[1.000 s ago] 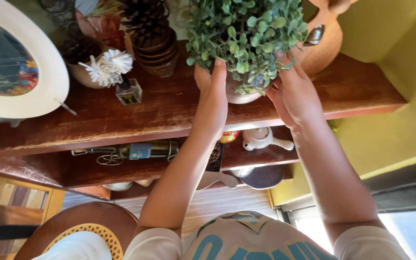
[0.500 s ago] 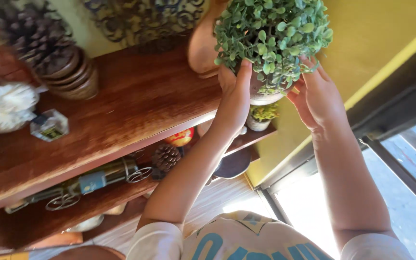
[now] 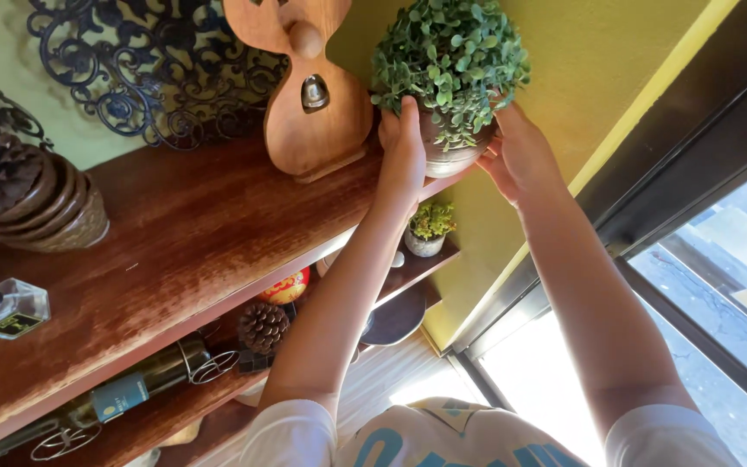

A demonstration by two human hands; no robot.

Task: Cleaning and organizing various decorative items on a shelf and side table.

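Small potted plant (image 3: 451, 69), leafy green in a brownish pot (probably ceramic), upright at the shelf's end.

A home corner: wooden shelves (image 3: 218, 233) of ornaments, yellow wall (image 3: 598, 60), window (image 3: 719, 285)

a yellow-green wall (image 3: 598, 52) rises behind dark reddish wooden shelves (image 3: 183, 251); at right a dark-framed window (image 3: 702, 285) lets in bright daylight.
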